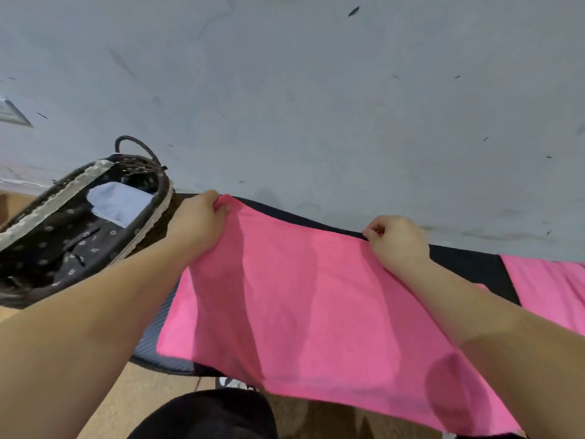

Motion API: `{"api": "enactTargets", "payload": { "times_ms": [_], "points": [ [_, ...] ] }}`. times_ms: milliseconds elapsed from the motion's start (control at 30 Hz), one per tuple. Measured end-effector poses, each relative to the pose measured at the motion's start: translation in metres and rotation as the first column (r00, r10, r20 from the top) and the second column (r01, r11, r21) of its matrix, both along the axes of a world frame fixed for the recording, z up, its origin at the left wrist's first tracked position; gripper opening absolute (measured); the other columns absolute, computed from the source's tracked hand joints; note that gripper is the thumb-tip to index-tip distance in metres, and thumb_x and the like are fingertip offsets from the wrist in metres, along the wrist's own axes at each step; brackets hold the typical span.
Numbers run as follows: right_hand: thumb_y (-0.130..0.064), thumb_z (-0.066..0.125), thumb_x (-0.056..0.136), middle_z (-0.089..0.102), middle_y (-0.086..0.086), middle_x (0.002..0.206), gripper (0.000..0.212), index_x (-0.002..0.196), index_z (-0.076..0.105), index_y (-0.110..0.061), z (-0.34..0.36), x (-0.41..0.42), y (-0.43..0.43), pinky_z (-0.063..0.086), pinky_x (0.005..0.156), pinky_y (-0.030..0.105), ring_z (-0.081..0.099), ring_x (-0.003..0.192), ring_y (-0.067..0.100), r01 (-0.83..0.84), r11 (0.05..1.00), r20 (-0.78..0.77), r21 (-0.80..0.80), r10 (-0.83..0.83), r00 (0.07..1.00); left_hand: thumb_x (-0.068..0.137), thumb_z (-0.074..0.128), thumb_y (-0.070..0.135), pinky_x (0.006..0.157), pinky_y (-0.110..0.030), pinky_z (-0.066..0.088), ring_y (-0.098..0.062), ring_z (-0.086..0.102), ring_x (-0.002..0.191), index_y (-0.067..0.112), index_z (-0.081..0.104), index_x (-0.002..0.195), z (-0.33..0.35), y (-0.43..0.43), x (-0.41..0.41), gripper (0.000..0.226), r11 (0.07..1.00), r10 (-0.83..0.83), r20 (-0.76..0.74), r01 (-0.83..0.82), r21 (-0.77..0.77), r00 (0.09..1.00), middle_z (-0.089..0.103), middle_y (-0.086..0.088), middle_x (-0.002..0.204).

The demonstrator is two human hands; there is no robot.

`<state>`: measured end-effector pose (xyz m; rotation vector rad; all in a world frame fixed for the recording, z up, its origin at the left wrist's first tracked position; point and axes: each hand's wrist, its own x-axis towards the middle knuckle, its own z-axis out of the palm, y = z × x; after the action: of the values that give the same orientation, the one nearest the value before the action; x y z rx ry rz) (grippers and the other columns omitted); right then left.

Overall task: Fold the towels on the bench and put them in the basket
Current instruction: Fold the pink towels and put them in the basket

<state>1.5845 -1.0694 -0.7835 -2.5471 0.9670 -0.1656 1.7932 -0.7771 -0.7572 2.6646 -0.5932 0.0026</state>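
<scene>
Towel [316, 305], pink, pinched at two corners by left hand [196, 223] and right hand [395, 242], not yet folded; basket [63, 191] holds perhaps one blue cloth [120, 201]; second towel [550, 286] waits.

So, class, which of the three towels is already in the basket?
The light blue towel, inside the basket at left. The pink towel gripped by the left hand and right hand and the second pink towel on the bench are outside it.

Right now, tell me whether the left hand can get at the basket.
Probably yes: the basket sits just beside the left hand with nothing between them, though that hand holds a corner of the pink towel.
</scene>
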Motion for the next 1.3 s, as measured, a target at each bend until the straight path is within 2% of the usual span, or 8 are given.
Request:
{"api": "enactTargets", "payload": {
  "times_ms": [133, 233, 367, 500, 767, 1033, 1200, 1300],
  "points": [
    [-0.024, 0.063, 0.095, 0.066, 0.011, 0.102, 0.016, 0.103, 0.075, -0.017, -0.014, -0.003, 0.003, 0.048, 0.086, 0.044, 0.061, 0.1, 0.037, -0.023, 0.99, 0.127, -0.136, 0.041, 0.991, 0.097, 0.056, 0.026, 0.094, -0.052, 0.049, -0.043, 0.053, 0.12, 0.011, 0.056, 0.132, -0.021, 0.001, -0.001, 0.038, 0.994, 0.058, 0.013, -0.059, 0.091, 0.998, 0.055, -0.018, 0.134],
    [-0.032, 0.054, 0.093, 0.065, 0.013, 0.12, 0.037, 0.121, 0.07, -0.013, -0.003, -0.018, 0.029, 0.048, 0.1, 0.048, 0.06, 0.113, 0.038, -0.164, 0.972, 0.175, -0.171, 0.194, 0.965, 0.092, 0.057, 0.034, 0.11, -0.058, 0.041, -0.049, 0.041, 0.135, 0.009, 0.054, 0.142, -0.025, 0.002, -0.024, 0.056, 0.994, -0.049, 0.102, 0.038, 0.104, 0.994, 0.044, -0.022, 0.153],
    [-0.069, 0.035, 0.094, 0.016, 0.015, 0.17, 0.072, 0.158, 0.034, -0.036, 0.006, -0.038, 0.081, 0.011, 0.128, 0.052, 0.012, 0.157, 0.038, -0.303, 0.953, -0.188, -0.029, 0.292, 0.938, 0.088, 0.038, 0.076, 0.126, -0.06, 0.007, -0.044, 0.001, 0.157, 0.032, 0.023, 0.161, -0.034, -0.002, -0.074, 0.086, 0.94, -0.133, -0.193, 0.185, 0.288, 0.972, 0.006, -0.017, 0.172],
    [-0.091, 0.008, 0.083, -0.028, 0.0, 0.169, 0.086, 0.158, -0.013, -0.052, -0.01, -0.044, 0.104, -0.014, 0.122, 0.062, -0.029, 0.153, 0.035, -0.291, 0.957, -0.411, 0.006, 0.268, 0.871, 0.083, 0.023, 0.091, 0.123, -0.063, -0.011, -0.04, -0.024, 0.155, 0.046, -0.007, 0.161, -0.045, 0.005, -0.094, 0.095, 0.916, -0.137, -0.283, 0.23, 0.328, 0.949, -0.02, -0.007, 0.171],
    [-0.092, -0.001, 0.082, -0.017, 0.003, 0.172, 0.088, 0.159, -0.011, -0.051, -0.024, -0.026, 0.104, -0.008, 0.122, 0.065, -0.02, 0.156, 0.036, -0.272, 0.948, -0.36, -0.167, 0.199, 0.912, 0.083, 0.015, 0.091, 0.124, -0.062, -0.009, -0.034, -0.014, 0.159, 0.048, 0.003, 0.161, -0.055, 0.007, -0.071, 0.09, 0.934, -0.183, -0.059, 0.192, 0.3, 0.981, -0.006, -0.002, 0.174],
    [-0.086, 0.012, 0.086, -0.003, -0.003, 0.173, 0.084, 0.161, 0.005, -0.048, -0.014, -0.025, 0.097, -0.011, 0.125, 0.057, -0.01, 0.159, 0.025, -0.288, 0.957, -0.215, -0.026, 0.276, 0.937, 0.086, 0.01, 0.088, 0.123, -0.065, -0.009, -0.036, -0.01, 0.159, 0.045, 0.0, 0.162, -0.054, 0.003, -0.059, 0.088, 0.917, -0.185, -0.053, 0.192, 0.349, 0.981, -0.007, -0.005, 0.174],
    [-0.061, 0.047, 0.086, 0.054, 0.007, 0.151, 0.073, 0.144, 0.058, -0.019, 0.027, -0.08, 0.075, 0.03, 0.123, 0.048, 0.045, 0.144, 0.026, -0.292, 0.935, 0.176, 0.202, 0.258, 0.95, 0.096, 0.01, 0.075, 0.124, -0.066, 0.004, -0.036, -0.004, 0.159, 0.04, 0.004, 0.164, -0.045, 0.007, -0.066, 0.077, 0.872, -0.258, -0.055, 0.257, 0.416, 0.965, -0.009, -0.005, 0.174],
    [-0.042, 0.064, 0.095, 0.067, -0.005, 0.126, 0.041, 0.128, 0.068, -0.02, 0.064, -0.124, 0.046, 0.048, 0.108, 0.034, 0.064, 0.116, 0.014, -0.159, 0.933, 0.095, 0.322, 0.135, 0.986, 0.1, 0.025, 0.065, 0.123, -0.065, 0.013, -0.04, 0.005, 0.158, 0.031, 0.015, 0.164, -0.035, -0.011, -0.091, 0.074, 0.881, -0.291, -0.033, 0.281, 0.382, 0.956, -0.003, -0.009, 0.174]
  ]
}}
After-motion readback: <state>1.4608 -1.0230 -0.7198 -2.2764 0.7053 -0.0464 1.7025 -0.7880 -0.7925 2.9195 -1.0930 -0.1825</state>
